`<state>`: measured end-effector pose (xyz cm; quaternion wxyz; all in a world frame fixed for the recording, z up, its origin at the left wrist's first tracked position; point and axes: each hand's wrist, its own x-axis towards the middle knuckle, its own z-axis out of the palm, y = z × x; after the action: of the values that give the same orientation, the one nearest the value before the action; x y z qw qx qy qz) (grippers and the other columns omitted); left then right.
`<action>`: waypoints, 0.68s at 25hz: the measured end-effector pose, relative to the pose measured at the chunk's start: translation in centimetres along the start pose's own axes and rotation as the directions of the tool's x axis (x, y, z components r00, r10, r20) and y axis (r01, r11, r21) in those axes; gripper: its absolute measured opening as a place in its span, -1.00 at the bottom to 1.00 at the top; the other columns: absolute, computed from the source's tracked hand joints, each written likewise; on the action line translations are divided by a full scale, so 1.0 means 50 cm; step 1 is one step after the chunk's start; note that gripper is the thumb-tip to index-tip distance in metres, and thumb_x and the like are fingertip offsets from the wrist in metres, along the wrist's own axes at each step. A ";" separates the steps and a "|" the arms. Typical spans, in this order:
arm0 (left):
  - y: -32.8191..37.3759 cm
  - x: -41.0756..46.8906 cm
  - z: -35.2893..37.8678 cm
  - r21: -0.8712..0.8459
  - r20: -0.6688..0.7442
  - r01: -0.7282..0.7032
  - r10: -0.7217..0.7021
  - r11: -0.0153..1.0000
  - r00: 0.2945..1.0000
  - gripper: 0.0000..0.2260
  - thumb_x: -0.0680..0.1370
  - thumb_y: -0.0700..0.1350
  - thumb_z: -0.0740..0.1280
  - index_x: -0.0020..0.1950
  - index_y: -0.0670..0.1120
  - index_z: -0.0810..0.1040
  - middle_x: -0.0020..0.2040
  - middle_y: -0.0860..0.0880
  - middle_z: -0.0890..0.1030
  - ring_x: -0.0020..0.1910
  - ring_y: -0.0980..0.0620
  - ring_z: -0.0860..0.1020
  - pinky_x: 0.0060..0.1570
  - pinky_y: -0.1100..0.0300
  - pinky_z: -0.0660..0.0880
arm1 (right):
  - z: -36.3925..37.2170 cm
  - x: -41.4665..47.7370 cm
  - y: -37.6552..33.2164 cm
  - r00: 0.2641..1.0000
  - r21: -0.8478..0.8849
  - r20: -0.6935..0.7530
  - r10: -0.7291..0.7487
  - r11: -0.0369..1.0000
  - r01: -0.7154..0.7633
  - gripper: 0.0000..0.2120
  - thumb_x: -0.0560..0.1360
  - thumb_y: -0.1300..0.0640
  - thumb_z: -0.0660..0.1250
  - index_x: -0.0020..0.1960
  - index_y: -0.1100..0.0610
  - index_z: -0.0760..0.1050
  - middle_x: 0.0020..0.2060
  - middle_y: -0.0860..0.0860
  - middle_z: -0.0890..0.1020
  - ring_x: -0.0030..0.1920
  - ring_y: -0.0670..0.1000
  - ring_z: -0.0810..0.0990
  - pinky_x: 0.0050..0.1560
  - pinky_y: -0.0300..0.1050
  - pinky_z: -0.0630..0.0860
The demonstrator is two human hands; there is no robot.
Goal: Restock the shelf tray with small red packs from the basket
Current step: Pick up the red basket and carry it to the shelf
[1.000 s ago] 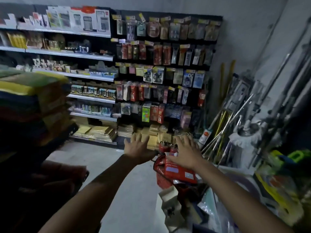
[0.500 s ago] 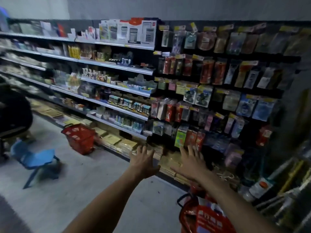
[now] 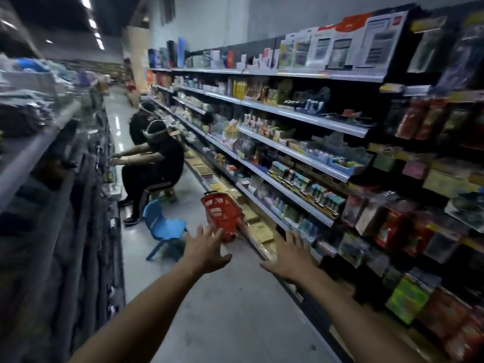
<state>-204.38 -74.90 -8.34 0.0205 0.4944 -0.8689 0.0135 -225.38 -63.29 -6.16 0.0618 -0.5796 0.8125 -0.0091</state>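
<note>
Both grips empty as I view them: left hand (image 3: 207,251) and right hand (image 3: 290,255) extended, fingers spread apart, palms down above the aisle floor (image 3: 222,310). Red basket (image 3: 222,214) stands on the floor ahead, just past the left fingertips, beside a blue chair (image 3: 163,229). Stocked shelves (image 3: 301,150) run along the right.

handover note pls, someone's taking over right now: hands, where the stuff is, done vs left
Left hand: open, empty, held out in the air.
Right hand: open, empty, held out in the air.
Red basket: on the aisle floor ahead, beside the shelving, next to a blue chair; contents not visible.
Done: nothing visible in hand or placed.
Left: reach the basket, take red packs, fill the shelf tray; which tray, can't tell.
</note>
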 end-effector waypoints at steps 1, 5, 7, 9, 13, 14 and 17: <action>-0.033 0.044 0.003 -0.007 -0.001 0.042 -0.042 0.999 0.999 -0.25 0.50 0.40 0.25 0.59 0.09 0.18 0.56 -0.14 0.27 0.53 -0.20 0.25 0.37 -0.28 0.34 | -0.001 0.061 -0.020 0.999 -0.010 -0.003 -0.038 0.999 0.038 -0.01 0.49 -0.41 0.26 0.66 0.06 -0.13 0.63 0.23 -0.07 0.62 0.28 -0.14 0.57 0.27 -0.08; -0.144 0.213 0.058 -0.043 0.010 0.092 -0.092 0.995 0.996 -0.22 0.53 0.39 0.24 0.65 0.09 0.08 0.65 -0.14 0.14 0.62 -0.19 0.13 0.48 -0.30 0.25 | 0.019 0.309 -0.090 0.991 -0.046 -0.018 -0.130 0.991 0.129 0.00 0.49 -0.41 0.27 0.66 0.06 -0.13 0.63 0.22 -0.06 0.62 0.28 -0.13 0.58 0.24 -0.08; -0.196 0.307 0.086 -0.036 0.033 0.124 -0.123 0.992 0.992 -0.21 0.54 0.39 0.24 0.66 0.08 0.06 0.66 -0.13 0.11 0.63 -0.19 0.12 0.49 -0.30 0.23 | 0.027 0.439 -0.116 0.987 -0.065 -0.016 -0.161 0.985 0.159 -0.02 0.48 -0.41 0.26 0.65 0.05 -0.10 0.63 0.22 -0.03 0.62 0.29 -0.10 0.59 0.25 -0.05; -0.261 0.413 0.108 -0.038 0.087 0.140 -0.136 0.989 0.987 -0.20 0.53 0.39 0.26 0.65 0.08 0.08 0.65 -0.14 0.12 0.61 -0.21 0.14 0.47 -0.33 0.25 | 0.032 0.572 -0.140 0.985 -0.081 0.010 -0.170 0.982 0.171 -0.02 0.47 -0.42 0.26 0.65 0.05 -0.08 0.62 0.23 0.00 0.62 0.28 -0.06 0.57 0.26 -0.01; -0.377 0.615 0.113 0.020 0.150 0.121 -0.122 0.992 0.981 -0.21 0.53 0.41 0.23 0.64 0.07 0.11 0.61 -0.15 0.17 0.57 -0.23 0.19 0.41 -0.32 0.32 | 0.026 0.798 -0.171 0.984 -0.090 0.039 -0.174 0.980 0.177 -0.01 0.47 -0.45 0.23 0.65 0.05 -0.08 0.62 0.23 0.00 0.61 0.28 -0.02 0.57 0.26 0.02; -0.393 0.654 0.110 0.027 0.149 0.119 -0.122 0.992 0.981 -0.21 0.53 0.42 0.22 0.64 0.07 0.11 0.61 -0.16 0.18 0.57 -0.23 0.19 0.41 -0.31 0.32 | 0.026 0.843 -0.175 0.985 -0.089 0.050 -0.167 0.981 0.171 -0.01 0.47 -0.45 0.23 0.65 0.05 -0.09 0.62 0.22 -0.01 0.61 0.28 -0.02 0.58 0.26 0.01; -0.437 0.805 0.129 0.031 0.158 0.114 -0.118 0.993 0.980 -0.21 0.55 0.42 0.20 0.66 0.06 0.08 0.64 -0.17 0.13 0.60 -0.22 0.13 0.45 -0.31 0.27 | 0.048 1.015 -0.186 0.989 -0.067 0.079 -0.126 0.989 0.132 0.00 0.45 -0.46 0.24 0.65 0.05 -0.07 0.61 0.23 0.06 0.61 0.28 0.02 0.57 0.27 0.03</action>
<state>-206.30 -120.92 -12.73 -0.0539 0.5438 -0.8373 -0.0177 -232.61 -114.04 -12.31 0.0703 -0.6328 0.7702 0.0380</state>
